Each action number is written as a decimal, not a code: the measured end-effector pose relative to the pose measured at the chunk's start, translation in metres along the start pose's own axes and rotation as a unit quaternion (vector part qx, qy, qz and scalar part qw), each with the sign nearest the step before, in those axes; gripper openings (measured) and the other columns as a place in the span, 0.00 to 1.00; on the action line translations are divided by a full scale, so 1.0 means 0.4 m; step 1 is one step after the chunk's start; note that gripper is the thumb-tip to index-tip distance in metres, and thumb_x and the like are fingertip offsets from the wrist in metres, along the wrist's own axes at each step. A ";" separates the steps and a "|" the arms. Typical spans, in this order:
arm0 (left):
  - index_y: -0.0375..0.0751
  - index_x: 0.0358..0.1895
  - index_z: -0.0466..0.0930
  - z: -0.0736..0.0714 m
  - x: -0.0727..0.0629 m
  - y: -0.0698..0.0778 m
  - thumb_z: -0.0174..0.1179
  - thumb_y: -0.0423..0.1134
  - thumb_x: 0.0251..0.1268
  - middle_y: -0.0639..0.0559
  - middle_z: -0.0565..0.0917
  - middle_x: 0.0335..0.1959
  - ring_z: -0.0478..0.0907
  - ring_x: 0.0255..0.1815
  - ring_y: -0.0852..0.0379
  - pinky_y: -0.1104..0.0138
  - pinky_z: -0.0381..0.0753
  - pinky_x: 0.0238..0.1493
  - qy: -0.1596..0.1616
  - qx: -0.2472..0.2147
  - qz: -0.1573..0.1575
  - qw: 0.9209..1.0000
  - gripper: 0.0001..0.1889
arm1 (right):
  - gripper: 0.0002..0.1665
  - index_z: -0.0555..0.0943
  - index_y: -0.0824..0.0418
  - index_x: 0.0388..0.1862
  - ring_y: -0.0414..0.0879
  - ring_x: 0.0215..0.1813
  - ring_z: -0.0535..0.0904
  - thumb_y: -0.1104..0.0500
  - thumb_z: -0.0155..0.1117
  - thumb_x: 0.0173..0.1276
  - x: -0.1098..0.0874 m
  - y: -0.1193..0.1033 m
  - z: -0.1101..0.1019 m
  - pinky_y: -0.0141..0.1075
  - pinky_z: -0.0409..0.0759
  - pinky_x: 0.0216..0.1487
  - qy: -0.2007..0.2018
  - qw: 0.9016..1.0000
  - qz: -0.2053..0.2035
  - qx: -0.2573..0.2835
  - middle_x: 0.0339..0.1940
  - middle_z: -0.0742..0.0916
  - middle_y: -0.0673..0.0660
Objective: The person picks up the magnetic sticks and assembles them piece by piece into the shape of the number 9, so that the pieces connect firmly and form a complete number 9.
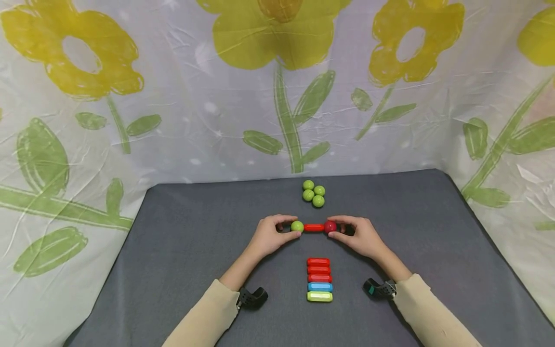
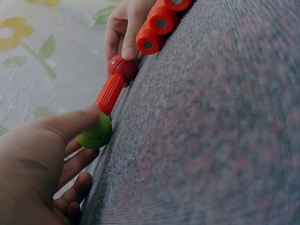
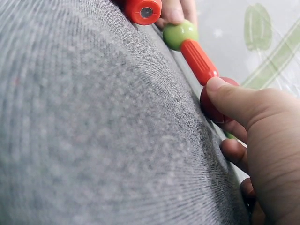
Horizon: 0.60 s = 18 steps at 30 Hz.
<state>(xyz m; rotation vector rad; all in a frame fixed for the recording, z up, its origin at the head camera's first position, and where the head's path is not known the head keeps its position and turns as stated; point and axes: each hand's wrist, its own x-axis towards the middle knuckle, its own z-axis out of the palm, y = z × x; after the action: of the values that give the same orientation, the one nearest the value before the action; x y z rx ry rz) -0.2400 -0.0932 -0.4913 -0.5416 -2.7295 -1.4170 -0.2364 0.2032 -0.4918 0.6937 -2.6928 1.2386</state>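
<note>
My left hand [image 1: 272, 235] pinches a green ball [image 1: 297, 226] between thumb and fingers. Opposite it, my right hand [image 1: 361, 236] pinches a dark red ball [image 1: 330, 227] in the same way. A ridged red rod [image 1: 314, 227] joins the two balls in a straight line, lying level between the hands and close over the grey cloth. In the left wrist view the red rod [image 2: 110, 94] meets the green ball [image 2: 97, 133] right at the thumb. The right wrist view shows the right thumb over the dark red ball [image 3: 213, 104], partly covering it.
Several green balls [image 1: 313, 193] sit in a cluster beyond the hands on the grey cloth-covered table [image 1: 182, 241]. Nearer the body lies a column of rods: red ones [image 1: 319, 270], a blue one [image 1: 320, 286] and a yellow-green one [image 1: 320, 296]. A flowered sheet [image 1: 195, 120] hangs behind.
</note>
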 end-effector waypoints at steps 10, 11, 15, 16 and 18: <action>0.50 0.60 0.91 0.006 0.002 -0.009 0.78 0.45 0.63 0.55 0.91 0.50 0.75 0.36 0.59 0.66 0.74 0.40 -0.002 0.011 0.023 1.000 0.21 | 0.22 0.89 0.55 0.59 0.41 0.35 0.76 0.57 0.81 0.66 -0.001 0.000 0.002 0.32 0.70 0.35 0.001 1.000 -0.002 0.001 0.31 0.84 0.45; 0.50 0.60 0.91 0.006 0.002 -0.009 0.78 0.45 0.63 0.55 0.91 0.50 0.75 0.36 0.59 0.66 0.74 0.40 -0.002 0.011 0.023 1.000 0.21 | 0.22 0.89 0.55 0.59 0.41 0.35 0.76 0.57 0.81 0.66 -0.001 0.000 0.002 0.32 0.70 0.35 0.001 1.000 -0.003 0.001 0.31 0.84 0.45; 0.48 0.60 0.90 0.003 0.000 -0.003 0.78 0.45 0.64 0.53 0.90 0.52 0.78 0.38 0.57 0.64 0.76 0.42 0.009 -0.001 0.020 1.000 0.21 | 0.22 0.89 0.55 0.59 0.41 0.34 0.76 0.57 0.81 0.66 0.000 0.001 0.002 0.32 0.70 0.35 0.004 1.000 -0.006 0.002 0.30 0.83 0.45; 0.47 0.61 0.90 0.002 -0.001 0.001 0.78 0.45 0.64 0.53 0.90 0.52 0.78 0.39 0.56 0.64 0.77 0.43 0.018 -0.006 0.020 1.000 0.22 | 0.22 0.89 0.55 0.59 0.41 0.34 0.76 0.57 0.81 0.66 0.000 0.001 0.002 0.32 0.70 0.35 0.004 1.000 -0.006 0.002 0.30 0.83 0.45; 0.45 0.61 0.90 0.001 -0.004 0.013 0.78 0.45 0.64 0.52 0.90 0.53 0.80 0.41 0.55 0.63 0.78 0.44 0.040 -0.015 0.025 0.999 0.22 | 0.22 0.89 0.55 0.59 0.40 0.34 0.76 0.57 0.81 0.66 0.000 0.002 0.004 0.32 0.70 0.35 0.005 1.000 -0.006 0.001 0.30 0.83 0.45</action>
<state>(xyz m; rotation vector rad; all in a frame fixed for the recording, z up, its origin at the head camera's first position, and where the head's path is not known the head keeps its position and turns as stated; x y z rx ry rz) -0.2370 -0.0907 -0.4878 -0.5386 -2.6178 -1.4377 -0.2367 0.2026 -0.4933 0.7015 -2.6764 1.2386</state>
